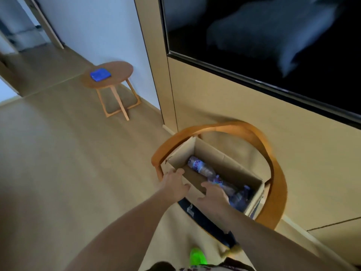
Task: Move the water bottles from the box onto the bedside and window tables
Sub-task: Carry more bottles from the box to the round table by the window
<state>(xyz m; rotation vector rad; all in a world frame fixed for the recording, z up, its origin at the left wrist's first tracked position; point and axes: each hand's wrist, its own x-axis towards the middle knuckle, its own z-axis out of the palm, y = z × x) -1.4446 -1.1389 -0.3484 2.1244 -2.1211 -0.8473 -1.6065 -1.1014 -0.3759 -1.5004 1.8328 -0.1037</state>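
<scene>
An open cardboard box [230,163] sits on the seat of a round-backed wooden chair [273,157] by the wall. Inside lie clear plastic water bottles, one with a white and purple label [201,166] and more [239,197] at the near end. My left hand [175,182] rests on the box's near left rim, fingers over the edge. My right hand [214,196] reaches over the near wall into the box, its fingers straight beside the bottles. The image is blurred, so whether the fingers touch a bottle is unclear.
A small round wooden table [119,72] with a blue cloth [100,74] stands by the white wall at the left. A dark TV screen [273,45] hangs above the chair. Wood floor [58,153] stretches left. My green shoe [197,257] shows below.
</scene>
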